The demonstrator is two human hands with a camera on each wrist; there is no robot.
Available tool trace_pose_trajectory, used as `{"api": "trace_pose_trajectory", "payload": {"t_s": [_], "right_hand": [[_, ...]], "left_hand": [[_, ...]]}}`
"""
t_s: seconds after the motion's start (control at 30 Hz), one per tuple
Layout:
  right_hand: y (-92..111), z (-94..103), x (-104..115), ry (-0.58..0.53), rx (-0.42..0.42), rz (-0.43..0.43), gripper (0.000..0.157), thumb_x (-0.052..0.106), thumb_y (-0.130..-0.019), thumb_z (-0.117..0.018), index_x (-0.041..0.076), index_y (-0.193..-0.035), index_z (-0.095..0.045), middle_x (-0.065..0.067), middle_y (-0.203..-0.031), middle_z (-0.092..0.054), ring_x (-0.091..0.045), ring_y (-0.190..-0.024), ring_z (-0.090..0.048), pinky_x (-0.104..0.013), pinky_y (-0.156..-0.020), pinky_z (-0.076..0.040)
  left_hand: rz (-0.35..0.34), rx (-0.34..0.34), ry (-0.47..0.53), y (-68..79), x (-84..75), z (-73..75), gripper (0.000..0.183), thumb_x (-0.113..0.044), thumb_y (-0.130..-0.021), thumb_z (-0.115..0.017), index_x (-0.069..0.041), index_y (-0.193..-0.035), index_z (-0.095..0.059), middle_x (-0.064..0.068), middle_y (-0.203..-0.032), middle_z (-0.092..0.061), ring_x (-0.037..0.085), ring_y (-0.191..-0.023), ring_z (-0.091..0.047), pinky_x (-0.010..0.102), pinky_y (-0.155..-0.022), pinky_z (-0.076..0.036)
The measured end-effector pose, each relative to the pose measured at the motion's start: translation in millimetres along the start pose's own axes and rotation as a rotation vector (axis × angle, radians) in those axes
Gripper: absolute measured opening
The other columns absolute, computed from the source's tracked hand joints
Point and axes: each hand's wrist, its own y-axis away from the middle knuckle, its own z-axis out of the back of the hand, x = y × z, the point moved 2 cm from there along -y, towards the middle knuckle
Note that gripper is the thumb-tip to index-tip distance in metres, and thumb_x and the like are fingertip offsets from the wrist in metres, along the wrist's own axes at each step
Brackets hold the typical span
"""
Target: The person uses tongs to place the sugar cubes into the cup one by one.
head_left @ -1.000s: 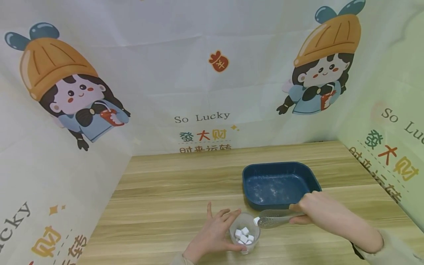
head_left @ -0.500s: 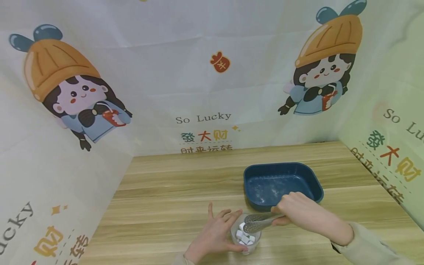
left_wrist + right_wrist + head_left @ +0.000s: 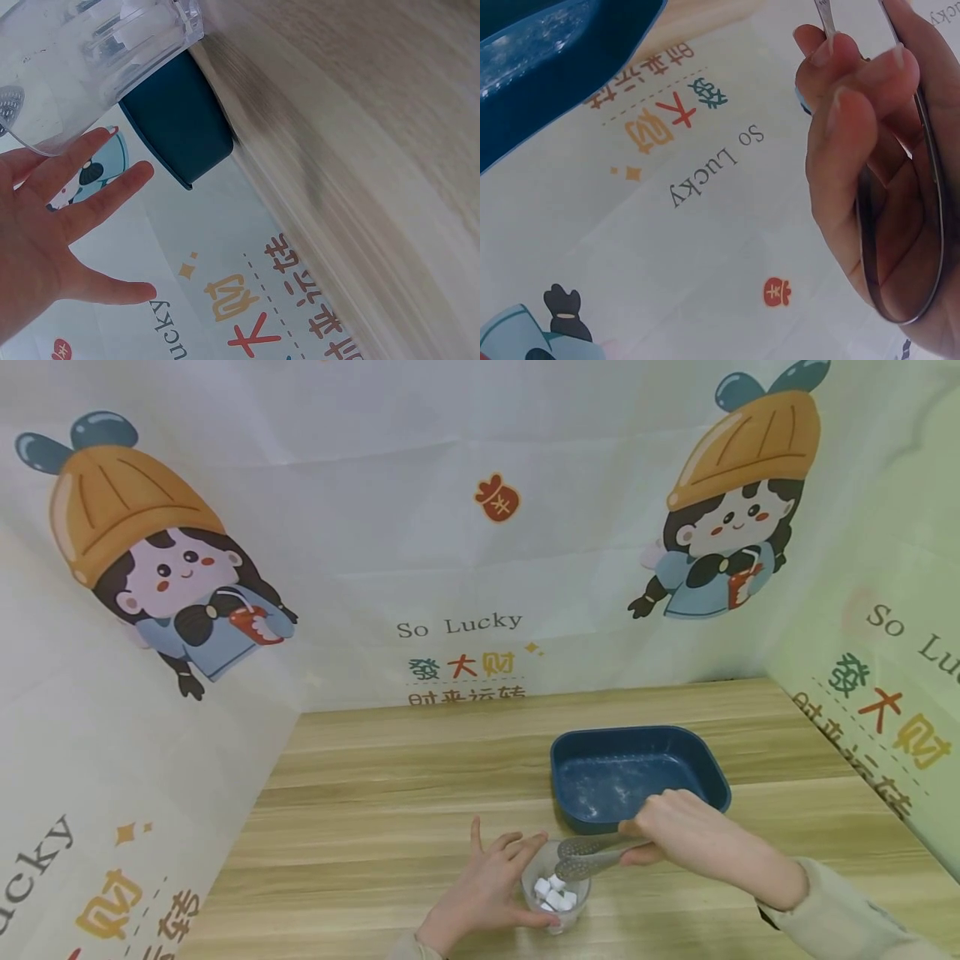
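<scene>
My left hand [image 3: 480, 885] holds a clear cup [image 3: 534, 866] from its left side, thumb on the near side and forefinger on the far side. In the left wrist view, the other fingers of that hand [image 3: 37, 240] spread away from the cup [image 3: 52, 90]. Several white cubes [image 3: 553, 898] lie inside it. Metal tongs [image 3: 588, 864] with perforated ends are gripped in my right hand [image 3: 675, 827]. Their tips stand slightly apart over the cup, with no cube visible between them. The right wrist view shows the tongs' bent end [image 3: 867, 259] against the palm.
Just beyond the cup, a dark blue rectangular tub [image 3: 622, 785] stands on the wood-grain table [image 3: 375, 802]. White powdery marks show on its floor. Printed cloth [image 3: 450, 560] encloses the table at the back and both sides.
The tongs moved left over the cup carrying a white cube, which has left their tips. Their ends have parted a little and shifted slightly right since. My left hand stayed on the cup.
</scene>
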Motion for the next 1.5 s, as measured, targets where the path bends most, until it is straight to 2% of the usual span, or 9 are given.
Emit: {"api": "trace_pose_trajectory", "payload": {"t_s": [0.23,0.57,0.73,1.07,1.27,1.37,1.5], "right_hand": [[4,-1.8,-3,0.017,0.008,-0.002,0.020,0.037,-0.071,-0.067,0.018,-0.072,-0.065,0.013,-0.052,-0.050,0.005,-0.043,-0.031,-0.012,-0.038,-0.024],[13,-4.6,-7,-0.002,-0.020,0.024,0.017,0.032,-0.071,-0.069,0.017,-0.076,-0.064,0.016,-0.048,-0.040,0.007,-0.043,-0.028,-0.011,-0.039,-0.022],[17,-3.6,-7,0.027,-0.052,0.031,0.014,0.028,-0.069,-0.070,0.018,-0.072,-0.061,0.017,-0.048,-0.035,0.007,-0.043,-0.027,-0.011,-0.038,-0.020],[24,-4.0,-11,-0.023,-0.018,0.006,0.018,0.022,-0.064,-0.071,0.014,-0.079,-0.064,0.015,-0.051,-0.042,0.006,-0.044,-0.027,-0.010,-0.038,-0.018],[26,-0.3,-13,-0.071,-0.017,-0.017,0.027,0.020,-0.065,-0.070,0.007,-0.089,-0.069,0.014,-0.053,-0.045,0.006,-0.046,-0.028,-0.010,-0.040,-0.021],[26,3.1,-15,-0.077,-0.011,-0.026,0.030,0.020,-0.068,-0.070,0.006,-0.093,-0.069,0.011,-0.057,-0.051,0.007,-0.047,-0.035,-0.011,-0.040,-0.026],[24,7.3,-17,-0.067,0.005,-0.049,0.029,0.022,-0.070,-0.070,0.008,-0.096,-0.069,0.012,-0.057,-0.049,0.006,-0.046,-0.032,-0.012,-0.040,-0.022]], "left_hand": [[0.005,0.008,0.005,0.1,-0.3,1.2,0.092,-0.072,-0.063,-0.057,-0.017,-0.134,-0.038,-0.008,-0.130,-0.051,0.020,-0.115,-0.051,0.071,-0.094,-0.015],[0.001,0.001,-0.040,1.5,-1.8,-0.8,0.093,-0.073,-0.064,-0.055,-0.016,-0.136,-0.037,-0.007,-0.134,-0.047,0.022,-0.117,-0.049,0.071,-0.094,-0.015],[-0.012,-0.006,-0.086,2.0,-3.9,-0.2,0.092,-0.073,-0.066,-0.053,-0.015,-0.136,-0.036,-0.005,-0.135,-0.046,0.023,-0.117,-0.048,0.071,-0.093,-0.018],[-0.010,0.010,-0.127,5.3,-6.1,1.6,0.093,-0.072,-0.069,-0.050,-0.013,-0.139,-0.030,-0.001,-0.140,-0.041,0.025,-0.120,-0.046,0.070,-0.092,-0.021],[-0.006,-0.020,-0.129,10.3,-3.5,3.9,0.092,-0.070,-0.068,-0.053,-0.013,-0.137,-0.033,0.000,-0.138,-0.042,0.024,-0.119,-0.046,0.070,-0.091,-0.022],[-0.002,-0.036,-0.119,13.7,-2.1,6.7,0.090,-0.069,-0.067,-0.056,-0.013,-0.136,-0.036,0.000,-0.137,-0.044,0.023,-0.118,-0.047,0.070,-0.091,-0.023],[0.003,-0.060,-0.109,19.4,1.2,8.3,0.088,-0.069,-0.067,-0.056,-0.014,-0.134,-0.039,0.000,-0.134,-0.048,0.022,-0.117,-0.048,0.070,-0.090,-0.023]]}}
